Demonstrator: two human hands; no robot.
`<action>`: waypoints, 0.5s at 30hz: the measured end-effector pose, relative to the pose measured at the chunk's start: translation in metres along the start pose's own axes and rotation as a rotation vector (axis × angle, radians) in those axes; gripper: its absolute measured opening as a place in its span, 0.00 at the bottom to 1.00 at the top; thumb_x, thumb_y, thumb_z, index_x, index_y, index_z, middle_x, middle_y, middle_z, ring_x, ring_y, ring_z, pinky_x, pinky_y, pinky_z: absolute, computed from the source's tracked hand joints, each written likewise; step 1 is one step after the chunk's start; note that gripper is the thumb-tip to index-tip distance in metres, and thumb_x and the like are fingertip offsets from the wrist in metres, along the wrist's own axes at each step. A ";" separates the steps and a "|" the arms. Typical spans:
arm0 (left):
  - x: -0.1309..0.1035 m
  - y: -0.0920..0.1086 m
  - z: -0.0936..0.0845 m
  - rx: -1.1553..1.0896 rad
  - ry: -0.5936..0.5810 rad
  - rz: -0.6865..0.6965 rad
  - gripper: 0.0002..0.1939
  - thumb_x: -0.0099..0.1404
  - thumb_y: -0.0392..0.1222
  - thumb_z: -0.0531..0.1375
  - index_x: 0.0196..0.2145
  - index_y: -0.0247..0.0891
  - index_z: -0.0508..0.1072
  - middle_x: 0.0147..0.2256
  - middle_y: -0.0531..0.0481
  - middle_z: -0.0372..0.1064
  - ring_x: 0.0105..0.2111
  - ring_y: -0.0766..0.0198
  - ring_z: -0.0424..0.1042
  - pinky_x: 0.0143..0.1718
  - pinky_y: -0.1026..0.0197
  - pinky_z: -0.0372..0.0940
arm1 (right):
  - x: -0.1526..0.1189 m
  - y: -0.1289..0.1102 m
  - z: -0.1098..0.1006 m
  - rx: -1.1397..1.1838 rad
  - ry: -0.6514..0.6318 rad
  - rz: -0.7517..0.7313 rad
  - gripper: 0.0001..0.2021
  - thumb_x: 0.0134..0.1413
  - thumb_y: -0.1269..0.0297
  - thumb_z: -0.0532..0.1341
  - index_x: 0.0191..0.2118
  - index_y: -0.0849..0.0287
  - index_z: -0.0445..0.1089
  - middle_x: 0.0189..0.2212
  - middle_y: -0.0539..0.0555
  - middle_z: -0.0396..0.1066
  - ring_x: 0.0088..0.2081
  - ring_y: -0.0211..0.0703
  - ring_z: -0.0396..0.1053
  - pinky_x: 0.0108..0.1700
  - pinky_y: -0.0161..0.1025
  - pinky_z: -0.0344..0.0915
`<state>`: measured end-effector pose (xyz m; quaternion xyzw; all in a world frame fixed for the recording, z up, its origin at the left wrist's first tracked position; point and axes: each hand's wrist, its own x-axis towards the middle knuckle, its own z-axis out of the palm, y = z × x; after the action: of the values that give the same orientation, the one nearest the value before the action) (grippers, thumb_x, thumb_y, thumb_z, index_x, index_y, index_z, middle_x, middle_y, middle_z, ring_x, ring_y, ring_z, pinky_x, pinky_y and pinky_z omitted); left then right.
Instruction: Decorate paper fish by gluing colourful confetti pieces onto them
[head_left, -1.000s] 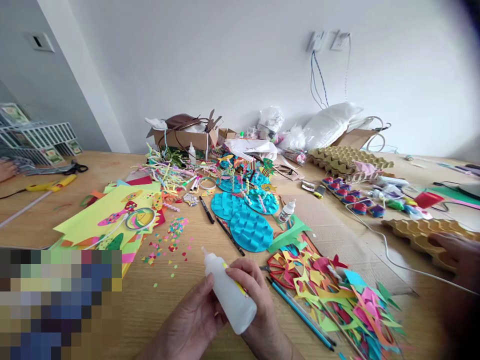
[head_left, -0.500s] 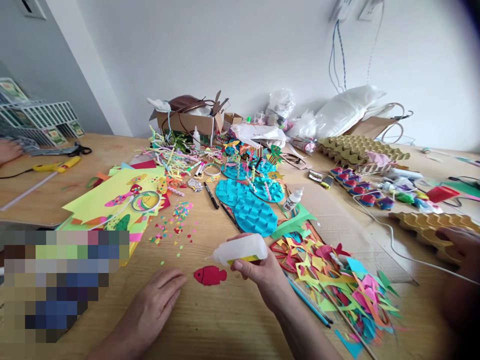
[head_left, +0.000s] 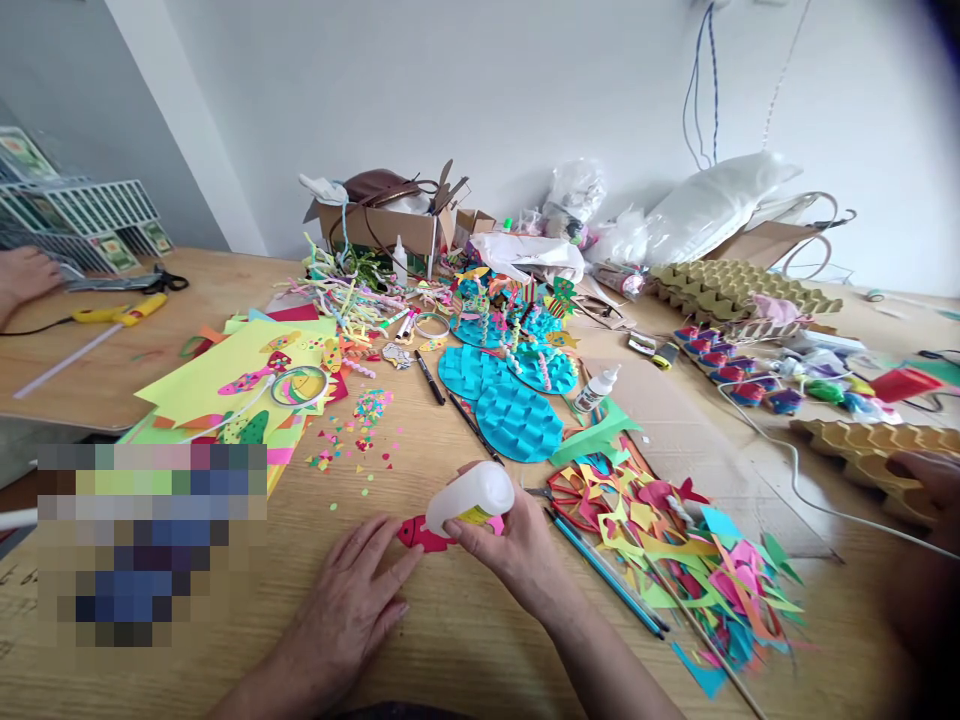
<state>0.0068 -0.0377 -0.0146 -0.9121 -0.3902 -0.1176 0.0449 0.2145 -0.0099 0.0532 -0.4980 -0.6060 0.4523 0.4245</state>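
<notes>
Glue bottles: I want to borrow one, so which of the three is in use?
The big white glue bottle, held in the right hand over the red paper fish; the two smaller ones lie or stand untouched farther back.

On the desk [head_left: 465,650], the left hand [head_left: 352,610] lies flat at the near edge, its fingertips touching the paper fish [head_left: 420,535] from the left. The right hand [head_left: 517,550] sits just right of the fish and holds the glue bottle [head_left: 471,497] tilted over it, nozzle down-left. Right of that hand lie pencils [head_left: 607,580] and, beyond them, a heap of paper scraps [head_left: 690,560]. Behind the bottle rest woven paper discs [head_left: 517,420], with a small bottle [head_left: 600,388] to their right. Far left lie paper sheets [head_left: 240,380]; a cardboard box [head_left: 375,225] stands at the back; egg trays [head_left: 735,290] sit back right
</notes>
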 end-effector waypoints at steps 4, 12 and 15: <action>0.002 0.002 -0.001 0.003 -0.020 0.002 0.27 0.58 0.40 0.56 0.55 0.48 0.55 0.54 0.45 0.53 0.53 0.53 0.52 0.48 0.51 0.57 | 0.001 0.003 0.004 -0.002 0.017 -0.002 0.14 0.40 0.59 0.64 0.33 0.61 0.63 0.28 0.50 0.67 0.31 0.42 0.65 0.33 0.36 0.61; 0.001 0.003 -0.003 0.008 -0.012 0.009 0.27 0.59 0.40 0.55 0.55 0.48 0.54 0.54 0.46 0.52 0.53 0.53 0.51 0.49 0.51 0.55 | 0.001 0.002 0.003 -0.024 0.037 -0.020 0.15 0.38 0.58 0.65 0.31 0.61 0.63 0.27 0.50 0.67 0.30 0.42 0.64 0.32 0.35 0.60; 0.001 0.004 -0.003 -0.001 -0.015 0.008 0.26 0.59 0.40 0.55 0.55 0.48 0.55 0.54 0.46 0.52 0.53 0.53 0.51 0.49 0.51 0.55 | 0.003 0.005 0.003 -0.038 0.053 -0.049 0.15 0.37 0.58 0.65 0.30 0.61 0.63 0.26 0.49 0.66 0.29 0.41 0.63 0.31 0.34 0.60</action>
<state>0.0093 -0.0402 -0.0116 -0.9145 -0.3870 -0.1106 0.0421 0.2121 -0.0072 0.0479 -0.5027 -0.6151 0.4170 0.4418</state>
